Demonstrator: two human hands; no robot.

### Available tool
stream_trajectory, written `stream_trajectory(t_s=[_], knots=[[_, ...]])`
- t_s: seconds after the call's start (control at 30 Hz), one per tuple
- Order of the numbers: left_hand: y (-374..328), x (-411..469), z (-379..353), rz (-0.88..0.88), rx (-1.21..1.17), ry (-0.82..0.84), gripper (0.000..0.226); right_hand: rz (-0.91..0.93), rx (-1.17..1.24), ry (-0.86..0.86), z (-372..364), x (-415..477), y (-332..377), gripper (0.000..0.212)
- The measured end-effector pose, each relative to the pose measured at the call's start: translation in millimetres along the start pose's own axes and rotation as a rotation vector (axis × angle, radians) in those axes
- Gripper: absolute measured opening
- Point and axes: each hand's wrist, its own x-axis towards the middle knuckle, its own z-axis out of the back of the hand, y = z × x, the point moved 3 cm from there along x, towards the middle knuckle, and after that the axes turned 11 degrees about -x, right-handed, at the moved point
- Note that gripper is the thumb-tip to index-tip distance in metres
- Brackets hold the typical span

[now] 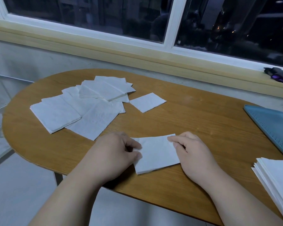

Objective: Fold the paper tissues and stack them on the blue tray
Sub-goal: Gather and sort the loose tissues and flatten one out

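— Tissues in a squared stack point(278, 185) sat nearest you, at the near right of the tabletop point(194, 115), cut off by the picture's edge.

— A little further out, straight ahead of you, one folded tissue point(157, 152) lay flat on the wood, its layers showing along the near edge. Your left grip point(114, 154) pinched its left edge between thumb and forefinger.

— Your right grip point(193, 152) did much the same at the far right corner: thumb and forefinger pressed together on the paper, the other fingers curled under.

— Beyond that hand, your blue tray point(271, 123) lay at the right end of the tabletop, well apart from the tissue and only partly in view.

— Past your left hand, a loose pile point(82, 105) of flat tissues overlapped one another. Just beside its right end a small folded square point(148, 102) lay by itself.

— Farthest from you, a dark object point(278, 75) rested on the pale sill point(137, 54) beneath the window point(168, 30). I could not tell you what it was.
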Motion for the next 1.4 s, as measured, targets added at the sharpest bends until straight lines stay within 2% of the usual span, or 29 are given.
stream_trajectory(t_s=[0.13,0.27,0.37,0.43,0.53,0.7,0.83,0.97,1.03,1.1,1.23,1.4], knots=[[3,1,-3,0.010,0.056,0.032,0.023,0.004,-0.062,0.049,-1,1,0,0.031],[1,0,-3,-0.026,0.125,0.035,0.024,-0.040,-0.076,0.072,6,8,1,0.023],[2,1,1,-0.003,0.012,0.020,0.022,-0.072,-0.024,-0.016,18,33,13,0.021],[2,3,5,-0.001,-0.063,-0.020,0.017,-0.033,-0.055,-0.007,20,56,30,0.016],[3,9,12,0.013,-0.134,-0.093,0.014,0.019,-0.128,0.061,9,98,56,0.012],[10,17,23,0.047,-0.218,-0.192,0.013,0.053,-0.313,0.151,-23,152,81,0.037],[14,22,28,0.064,-0.256,-0.220,0.012,0.020,-0.467,0.168,-34,169,81,0.018],[13,25,30,0.058,-0.279,-0.235,0.010,0.069,-0.598,0.091,-33,159,76,0.021],[11,25,28,0.049,-0.290,-0.239,0.011,0.036,-0.481,0.084,-25,147,68,0.016],[11,25,26,0.033,-0.295,-0.238,0.016,-0.021,-0.248,0.046,-7,129,63,0.012],[7,19,23,-0.018,-0.296,-0.226,0.044,-0.086,0.246,-0.045,34,73,67,0.012],[-8,5,18,-0.034,-0.510,-0.130,0.067,-0.186,0.887,0.030,56,21,63,0.013]])
